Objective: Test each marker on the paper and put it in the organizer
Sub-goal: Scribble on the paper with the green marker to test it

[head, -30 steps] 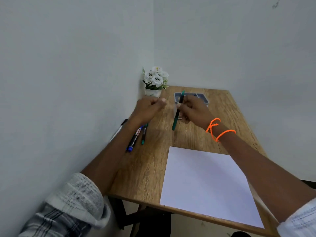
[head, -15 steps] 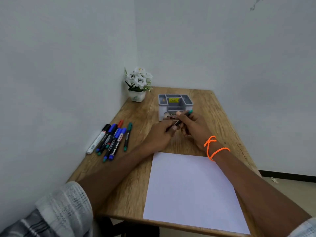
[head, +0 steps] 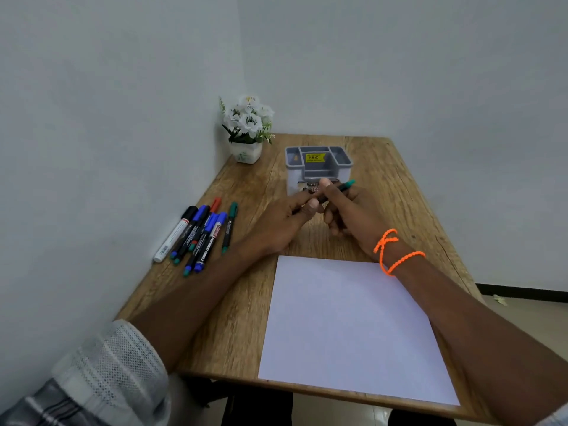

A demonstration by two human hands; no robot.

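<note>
A green marker (head: 345, 186) lies across both hands above the table, just in front of the grey organizer (head: 318, 170). My right hand (head: 350, 210) grips its barrel, the green end pointing right. My left hand (head: 289, 219) pinches the other end of the same marker. A blank white paper (head: 347, 327) lies flat near the table's front edge, under my right forearm. Several markers (head: 199, 235) in black, blue, red and green lie in a row at the left side of the table.
A small white pot of white flowers (head: 247, 127) stands in the back left corner against the walls. The wooden table (head: 399, 192) sits in the room's corner, walls close at left and back. Floor shows at right.
Both hands came back from the far left of the table to its middle with the green marker. Now they meet on it in front of the organizer; the head view has shifted.
</note>
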